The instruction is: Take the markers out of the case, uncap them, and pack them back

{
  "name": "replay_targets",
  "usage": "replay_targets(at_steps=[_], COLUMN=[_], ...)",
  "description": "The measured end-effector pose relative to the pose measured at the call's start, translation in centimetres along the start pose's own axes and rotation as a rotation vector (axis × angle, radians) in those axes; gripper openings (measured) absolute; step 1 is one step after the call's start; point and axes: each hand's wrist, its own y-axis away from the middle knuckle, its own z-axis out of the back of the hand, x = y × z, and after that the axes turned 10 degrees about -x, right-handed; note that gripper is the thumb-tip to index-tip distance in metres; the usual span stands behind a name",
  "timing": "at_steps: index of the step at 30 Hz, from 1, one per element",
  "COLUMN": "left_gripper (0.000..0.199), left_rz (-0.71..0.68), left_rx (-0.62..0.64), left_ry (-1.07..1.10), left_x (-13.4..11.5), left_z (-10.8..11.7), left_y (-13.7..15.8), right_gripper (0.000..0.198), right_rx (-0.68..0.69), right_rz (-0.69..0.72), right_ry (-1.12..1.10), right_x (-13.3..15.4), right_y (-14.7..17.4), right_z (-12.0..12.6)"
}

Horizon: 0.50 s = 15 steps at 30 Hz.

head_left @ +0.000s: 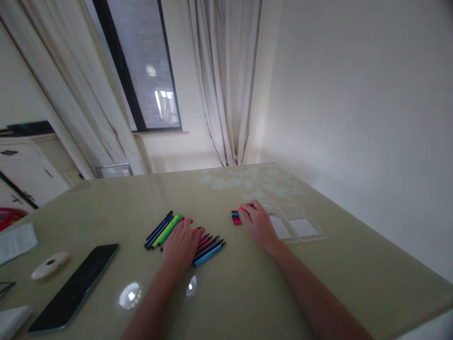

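Note:
My left hand (181, 244) is closed round an orange-red marker (196, 230), whose bare dark tip pokes out past the fingers; most of its barrel is hidden. Just right of that hand lie several uncapped markers (208, 254), pink to dark red and blue, side by side with tips pointing up and right. Left of it, several capped markers (164, 230) in dark blue, yellow and green lie in a slanted row. My right hand (260, 222) pinches an orange-red marker cap (241, 208) at a short stack of caps (236, 217) in dark red, blue and pink.
A clear plastic case (304, 227) with white inserts lies open right of my right hand. On the left are a black tablet (74, 288), a white oval object (50, 265) and papers (17, 242). A wall (371, 118) borders the table's right side.

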Motion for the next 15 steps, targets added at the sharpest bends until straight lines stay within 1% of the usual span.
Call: replay_targets(at_steps=[3, 6, 9, 12, 13, 15], left_gripper=[0.033, 0.028, 0.023, 0.019, 0.019, 0.020], left_rz=[-0.018, 0.005, 0.037, 0.054, 0.064, 0.100], left_rx=[0.013, 0.057, 0.103, 0.139, 0.131, 0.076], left_ry=[0.019, 0.118, 0.212, 0.272, 0.275, 0.230], left_x=[0.3, 0.4, 0.3, 0.3, 0.4, 0.7], left_z=[-0.7, -0.9, -0.8, -0.5, -0.3, 0.1], left_y=[0.0, -0.1, -0.4, -0.7, -0.8, -1.0], right_gripper=[0.026, 0.023, 0.022, 0.023, 0.023, 0.023], right_rx=[0.035, 0.158, 0.288, 0.346, 0.361, 0.391], right_rz=[-0.026, -0.054, -0.101, -0.115, -0.112, -0.111], right_ry=[0.066, 0.199, 0.331, 0.363, 0.362, 0.365], right_x=[-0.5, -0.7, -0.8, -0.9, -1.0, -1.0], right_y=[-0.1, -1.1, -2.7, -4.3, -4.7, -5.2], right_z=[-0.7, -1.5, -2.5, -3.6, -4.0, -4.4])
